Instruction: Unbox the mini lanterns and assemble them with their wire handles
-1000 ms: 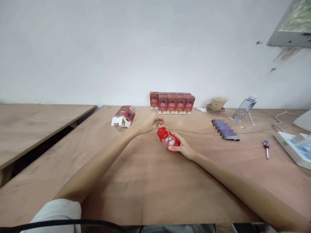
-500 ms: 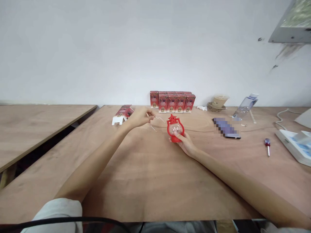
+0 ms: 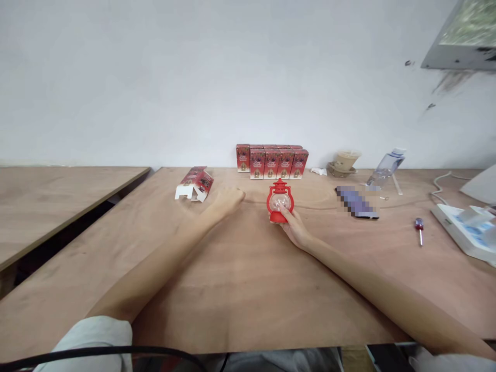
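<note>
My right hand (image 3: 294, 228) grips a small red toy lantern (image 3: 279, 191) by its base, thumb across the clear round globe. The lantern stands upright above the table and has a red pagoda-like top. My left hand (image 3: 229, 201) is to the left of it, low over the table, back of the hand up and slightly blurred. Its fingers look curled closed, and what they hold, if anything, is hidden. An opened red box (image 3: 197, 182) with white flaps lies left of that hand.
Several red boxes (image 3: 272, 164) stand in rows by the wall. Farther right are a lidded cup (image 3: 347, 159) in a carrier, a tilted clear bottle (image 3: 385, 168), a phone (image 3: 355, 201), a screwdriver (image 3: 419, 230) and a white power strip (image 3: 457, 232). A gap separates the left table (image 3: 58, 206).
My left hand has turned over and lowered toward the table. The bent white wire handle it pinched no longer shows. My right hand still holds the lantern, now more upright.
</note>
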Motion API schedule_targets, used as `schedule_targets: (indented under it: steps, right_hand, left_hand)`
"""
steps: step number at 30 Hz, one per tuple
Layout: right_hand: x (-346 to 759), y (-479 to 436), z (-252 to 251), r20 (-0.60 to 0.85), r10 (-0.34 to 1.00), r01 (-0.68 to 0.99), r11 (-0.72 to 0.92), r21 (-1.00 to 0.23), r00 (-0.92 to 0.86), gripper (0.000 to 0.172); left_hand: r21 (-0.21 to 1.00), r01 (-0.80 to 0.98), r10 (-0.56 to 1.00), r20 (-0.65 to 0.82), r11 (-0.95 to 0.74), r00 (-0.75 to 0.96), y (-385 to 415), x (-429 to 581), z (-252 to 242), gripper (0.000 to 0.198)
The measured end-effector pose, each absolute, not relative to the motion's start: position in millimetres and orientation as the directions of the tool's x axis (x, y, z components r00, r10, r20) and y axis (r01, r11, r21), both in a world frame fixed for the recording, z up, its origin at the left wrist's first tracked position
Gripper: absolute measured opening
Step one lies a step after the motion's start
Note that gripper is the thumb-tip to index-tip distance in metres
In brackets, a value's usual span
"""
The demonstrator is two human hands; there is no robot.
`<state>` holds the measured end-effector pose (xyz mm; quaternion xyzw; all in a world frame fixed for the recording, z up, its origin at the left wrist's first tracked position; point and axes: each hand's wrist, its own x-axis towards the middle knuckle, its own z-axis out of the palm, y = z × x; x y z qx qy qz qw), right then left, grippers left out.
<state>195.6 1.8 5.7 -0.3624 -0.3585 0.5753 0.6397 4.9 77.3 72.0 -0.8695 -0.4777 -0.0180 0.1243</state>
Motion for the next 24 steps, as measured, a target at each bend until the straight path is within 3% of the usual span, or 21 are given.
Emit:
schedule_targets:
  steps: [5, 9, 13, 17, 20, 24]
  right_hand:
    - [195, 1, 4, 0.055, 0.995, -0.452, 0.086, -0.888, 0.083, 0.042]
    - [193, -1, 6, 0.066, 0.993, -0.447, 0.104, -0.889, 0.1, 0.042]
    - [193, -1, 7, 0.077, 0.992, -0.45, 0.115, -0.886, 0.102, 0.045]
    - [194, 0, 4, 0.088, 0.991, -0.42, 0.121, -0.899, 0.097, 0.043]
    - [197, -1, 1, 0.091, 0.991, -0.391, 0.121, -0.912, 0.095, 0.041]
    - [199, -1, -1, 0.086, 0.992, -0.363, 0.116, -0.924, 0.097, 0.04]
  left_hand:
    - [-0.184, 0.795, 0.797, 0.081, -0.578, 0.598, 80, 5, 63, 0.023]
    - [-0.173, 0.83, 0.831, 0.089, -0.531, 0.55, 85, -2, 73, 0.025]
    - [-0.188, 0.904, 0.898, 0.155, -0.383, 0.412, 91, -15, 87, 0.029]
    - [-0.197, 0.972, 0.945, 0.272, -0.128, 0.179, 99, -33, 90, 0.046]
    - [-0.173, 0.984, 0.981, 0.195, 0.028, 0.006, 108, -46, 85, 0.054]
    - [-0.137, 0.99, 0.999, 0.027, 0.034, -0.03, 123, -62, 75, 0.051]
